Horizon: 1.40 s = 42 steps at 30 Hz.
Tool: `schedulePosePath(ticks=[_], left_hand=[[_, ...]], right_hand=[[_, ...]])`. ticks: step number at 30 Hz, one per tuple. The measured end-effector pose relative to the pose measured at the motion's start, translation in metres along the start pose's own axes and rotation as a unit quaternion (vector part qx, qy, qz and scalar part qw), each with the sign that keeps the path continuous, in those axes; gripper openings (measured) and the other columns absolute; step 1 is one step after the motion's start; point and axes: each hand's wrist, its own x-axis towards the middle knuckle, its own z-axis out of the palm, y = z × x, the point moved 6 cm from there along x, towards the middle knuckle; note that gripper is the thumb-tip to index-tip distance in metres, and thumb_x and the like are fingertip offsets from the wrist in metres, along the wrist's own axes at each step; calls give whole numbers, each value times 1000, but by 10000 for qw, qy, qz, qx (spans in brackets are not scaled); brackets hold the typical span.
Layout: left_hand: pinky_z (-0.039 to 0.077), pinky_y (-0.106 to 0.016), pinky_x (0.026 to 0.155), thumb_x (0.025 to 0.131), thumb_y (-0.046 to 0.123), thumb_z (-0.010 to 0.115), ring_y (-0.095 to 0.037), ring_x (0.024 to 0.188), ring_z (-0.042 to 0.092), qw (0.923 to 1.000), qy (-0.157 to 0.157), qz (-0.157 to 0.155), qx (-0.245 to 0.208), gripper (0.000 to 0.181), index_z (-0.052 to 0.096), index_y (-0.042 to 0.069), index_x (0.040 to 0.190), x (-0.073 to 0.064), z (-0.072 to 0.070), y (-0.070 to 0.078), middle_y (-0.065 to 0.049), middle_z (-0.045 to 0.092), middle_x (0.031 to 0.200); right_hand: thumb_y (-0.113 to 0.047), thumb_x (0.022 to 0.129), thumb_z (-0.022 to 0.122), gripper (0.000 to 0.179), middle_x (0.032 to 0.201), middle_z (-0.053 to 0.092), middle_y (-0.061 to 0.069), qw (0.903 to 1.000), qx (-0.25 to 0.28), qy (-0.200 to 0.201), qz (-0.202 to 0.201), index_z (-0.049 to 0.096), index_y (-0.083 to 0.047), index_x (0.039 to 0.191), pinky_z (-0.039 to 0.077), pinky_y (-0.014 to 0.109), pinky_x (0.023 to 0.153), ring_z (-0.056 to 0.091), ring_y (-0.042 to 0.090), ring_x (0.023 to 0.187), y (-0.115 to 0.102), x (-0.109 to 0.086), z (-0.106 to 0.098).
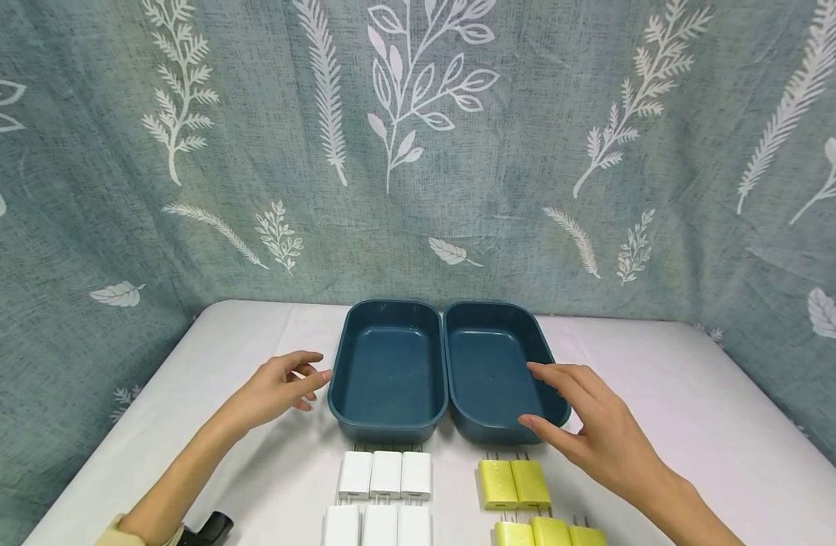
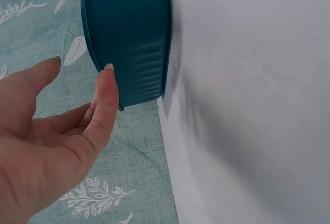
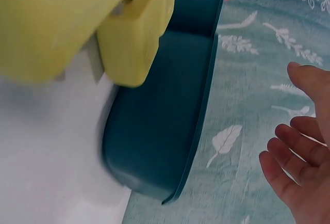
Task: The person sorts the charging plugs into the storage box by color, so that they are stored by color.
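Two dark blue plastic bins stand side by side: a left bin (image 1: pixel 391 379) and a right bin (image 1: pixel 493 379), each with a bare floor. My left hand (image 1: pixel 281 387) hovers beside the left bin's outer wall, its fingers loosely bent and holding nothing. In the left wrist view, a fingertip overlaps the rim of the bin (image 2: pixel 129 38). My right hand (image 1: pixel 602 425) is at the right bin's right side, thumb and fingers spread apart around nothing. Before the bins lie white plug adapters (image 1: pixel 386 475) in rows, and yellow plug adapters (image 1: pixel 498 485) sit further right, prongs facing the bins.
A white cloth (image 1: pixel 664 379) covers the table. Behind it hangs a blue-green curtain (image 1: pixel 513 152) with white leaf prints. A black strap piece (image 1: pixel 209 528) shows near the left wrist. More yellow adapters (image 1: pixel 551 532) lie at the front edge of the head view.
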Motion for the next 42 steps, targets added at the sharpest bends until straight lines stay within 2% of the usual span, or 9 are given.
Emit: schedulePosePath(ticks=[9, 16, 22, 25, 29, 36, 42], left_hand=[[58, -32, 72, 97, 35, 65, -22, 76, 62, 9999, -64, -14, -141, 63, 48, -10, 138, 1, 3, 1, -19, 63, 111], [58, -33, 71, 96, 37, 66, -21, 75, 62, 9996, 46, -259, -136, 68, 45, -10, 141, 5, 5, -3, -16, 60, 109], [58, -37, 76, 96, 37, 67, -26, 88, 64, 9996, 38, -265, -99, 67, 47, -10, 139, 7, 6, -4, -16, 62, 115], [57, -39, 79, 96, 38, 66, -25, 93, 64, 9996, 71, -261, -88, 65, 49, -9, 138, 8, 7, -4, -15, 62, 114], [57, -40, 79, 96, 38, 66, -25, 93, 64, 9995, 64, -264, -146, 62, 51, -7, 137, 10, 8, -3, -14, 62, 113], [58, -39, 79, 97, 36, 66, -23, 90, 64, 9993, 42, -297, -241, 58, 53, -6, 134, 12, 11, -3, -14, 63, 108], [58, -39, 80, 99, 30, 63, -22, 87, 63, 9978, -92, -374, -531, 51, 52, -8, 132, 17, 13, -7, -14, 62, 103]], right_hand=[[-37, 89, 75, 58, 124, 60, -4, 9995, 155, -210, -164, 58, -11, 137, 45, 13, 93, 58, 14, 110, -23, 1, 13], [-33, 84, 80, 63, 124, 58, -8, 9978, 59, -647, 118, 55, -15, 140, 42, 11, 92, 56, 10, 110, -31, -2, 24], [-36, 87, 77, 60, 124, 57, -9, 9985, 32, -474, -268, 56, -14, 139, 46, 14, 89, 56, 9, 110, -39, -3, 28], [-36, 87, 78, 61, 125, 56, -10, 9982, 103, -522, -281, 55, -15, 140, 47, 14, 88, 56, 8, 110, -42, -3, 30], [-37, 86, 78, 60, 124, 56, -10, 9977, 186, -569, -314, 56, -16, 139, 48, 14, 87, 56, 7, 108, -46, -3, 33], [-39, 89, 75, 57, 124, 59, -4, 9957, 366, -486, -694, 58, -12, 136, 48, 14, 80, 57, 8, 102, -57, -2, 39], [-37, 88, 77, 57, 125, 58, -5, 9935, 549, -674, -738, 58, -12, 136, 46, 15, 86, 56, 7, 105, -62, -4, 47]])
